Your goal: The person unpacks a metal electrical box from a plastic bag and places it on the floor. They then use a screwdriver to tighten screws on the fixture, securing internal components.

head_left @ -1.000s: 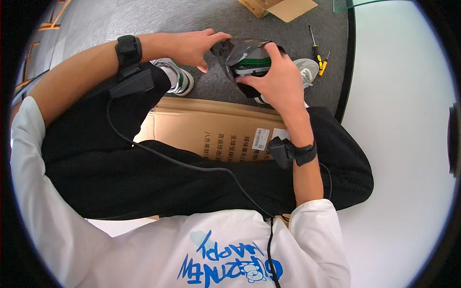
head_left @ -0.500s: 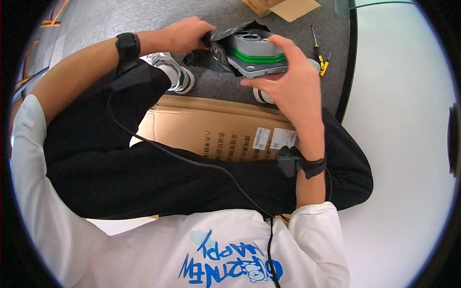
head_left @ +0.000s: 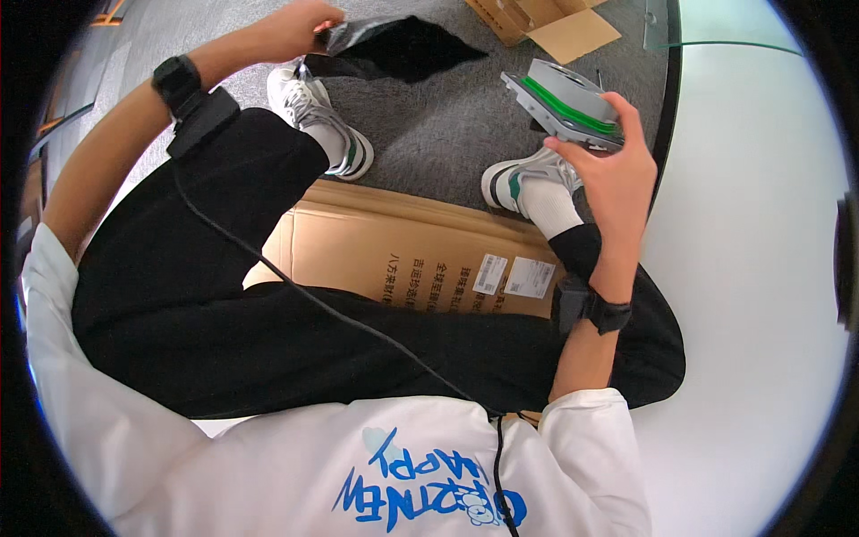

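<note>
Between the thumb and fingers of the right hand, there it is, the grey device with its green band, pinched at its right end, body jutting out leftward! Over on the left, the left hand clasps one end of a black plastic bag, well apart from the device. Farther out, an open cardboard box sits on grey carpet.

The bag looked like thin, glossy, crinkled plastic. The device resembled smooth matt plastic with a shiny green band. The cardboard was matt, its labels smooth paper; the trousers were dull cloth, the floor rough.
</note>
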Available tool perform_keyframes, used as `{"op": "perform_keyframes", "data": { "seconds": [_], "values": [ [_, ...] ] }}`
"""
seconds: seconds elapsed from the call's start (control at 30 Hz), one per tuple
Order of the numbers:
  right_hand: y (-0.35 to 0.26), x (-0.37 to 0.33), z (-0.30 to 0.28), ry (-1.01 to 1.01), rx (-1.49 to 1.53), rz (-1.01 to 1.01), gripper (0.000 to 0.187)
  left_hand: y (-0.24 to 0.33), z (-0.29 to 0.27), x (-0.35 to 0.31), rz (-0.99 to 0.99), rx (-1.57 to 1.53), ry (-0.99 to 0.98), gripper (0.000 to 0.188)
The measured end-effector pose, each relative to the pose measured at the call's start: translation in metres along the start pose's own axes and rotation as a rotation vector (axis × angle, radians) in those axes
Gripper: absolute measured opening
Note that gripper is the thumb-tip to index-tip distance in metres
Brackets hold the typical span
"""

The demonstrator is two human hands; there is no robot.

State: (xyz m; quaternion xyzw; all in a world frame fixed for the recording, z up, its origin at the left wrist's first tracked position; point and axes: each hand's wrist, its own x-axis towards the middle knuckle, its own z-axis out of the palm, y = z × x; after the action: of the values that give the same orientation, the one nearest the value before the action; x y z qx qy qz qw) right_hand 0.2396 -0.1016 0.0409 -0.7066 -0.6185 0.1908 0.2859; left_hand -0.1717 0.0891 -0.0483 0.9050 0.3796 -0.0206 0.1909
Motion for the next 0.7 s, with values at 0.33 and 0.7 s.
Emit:
{"op": "perform_keyframes", "data": {
  "seconds": [0.33,0.7],
  "values": [
    [0.075,0.036,0.128,-0.264,-0.136,-0.297,0.070,0.011,-0.010,-0.018,-0.372,-0.276,-0.069,0.035],
    [0.112,0.001,0.154,-0.360,-0.184,-0.258,0.059,0.057,-0.008,-0.007,-0.040,-0.408,-0.016,0.037]
  ]
}}
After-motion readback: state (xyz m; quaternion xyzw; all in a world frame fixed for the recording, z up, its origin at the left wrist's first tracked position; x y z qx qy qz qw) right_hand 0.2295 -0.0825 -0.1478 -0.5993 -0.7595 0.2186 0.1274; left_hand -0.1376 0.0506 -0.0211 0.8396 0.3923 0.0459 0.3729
